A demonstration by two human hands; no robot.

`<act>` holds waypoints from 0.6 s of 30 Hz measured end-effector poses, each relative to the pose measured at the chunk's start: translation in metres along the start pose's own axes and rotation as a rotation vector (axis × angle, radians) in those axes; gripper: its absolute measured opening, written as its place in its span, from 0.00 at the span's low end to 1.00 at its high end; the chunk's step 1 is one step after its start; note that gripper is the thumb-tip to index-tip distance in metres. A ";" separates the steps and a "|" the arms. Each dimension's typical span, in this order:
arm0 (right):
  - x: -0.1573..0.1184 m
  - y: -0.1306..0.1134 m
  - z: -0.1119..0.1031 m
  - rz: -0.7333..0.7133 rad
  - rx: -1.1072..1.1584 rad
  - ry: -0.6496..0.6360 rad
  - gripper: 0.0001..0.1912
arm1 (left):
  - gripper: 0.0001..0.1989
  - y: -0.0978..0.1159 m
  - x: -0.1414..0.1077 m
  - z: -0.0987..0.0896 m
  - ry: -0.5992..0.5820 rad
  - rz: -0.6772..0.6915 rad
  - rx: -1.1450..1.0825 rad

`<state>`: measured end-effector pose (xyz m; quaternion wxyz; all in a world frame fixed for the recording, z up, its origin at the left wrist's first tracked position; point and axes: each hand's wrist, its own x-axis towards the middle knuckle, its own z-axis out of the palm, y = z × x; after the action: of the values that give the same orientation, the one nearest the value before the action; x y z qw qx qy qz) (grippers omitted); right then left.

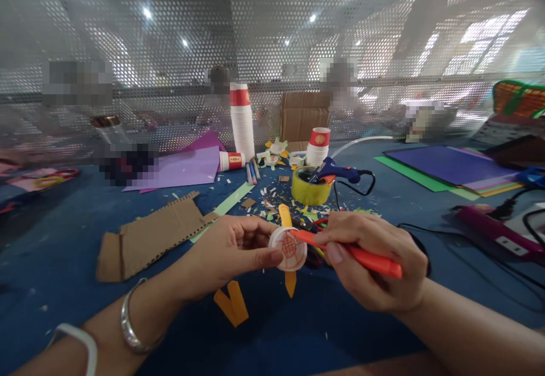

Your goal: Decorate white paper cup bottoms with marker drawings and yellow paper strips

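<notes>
Currently, white disc (298, 255): red lines form a gridded centre with spokes toward the rim; pale gaps show between them (whether those count as unfinished, I can't tell from here).
Left hand (225, 251): I see it nearly closed, thumb over the disc's left edge, fingers curled behind.
Right hand (383, 239): thumb and fingers pinched around the red marker (378, 263), tip at the disc's upper part.
Yellow strip (290, 284): pokes out above and below the disc, just beyond the left thumb.
Orange paper (232, 308): below the left fingers, apart.
</notes>
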<state>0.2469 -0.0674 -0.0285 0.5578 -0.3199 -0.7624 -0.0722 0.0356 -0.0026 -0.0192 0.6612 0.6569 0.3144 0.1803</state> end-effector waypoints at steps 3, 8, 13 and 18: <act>0.001 0.001 0.000 -0.001 -0.003 -0.008 0.10 | 0.18 0.001 0.000 0.000 0.004 -0.010 0.007; 0.002 0.000 -0.001 -0.015 0.006 -0.011 0.10 | 0.17 0.001 -0.001 0.000 0.040 0.004 0.027; 0.002 -0.001 0.000 -0.019 -0.019 -0.024 0.10 | 0.16 0.002 -0.001 0.000 0.015 0.010 0.028; 0.001 0.000 0.000 -0.016 -0.012 -0.018 0.11 | 0.19 0.003 0.000 0.001 0.055 -0.012 0.050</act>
<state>0.2468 -0.0666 -0.0274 0.5486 -0.3177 -0.7694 -0.0785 0.0366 -0.0029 -0.0165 0.6368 0.6661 0.3406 0.1862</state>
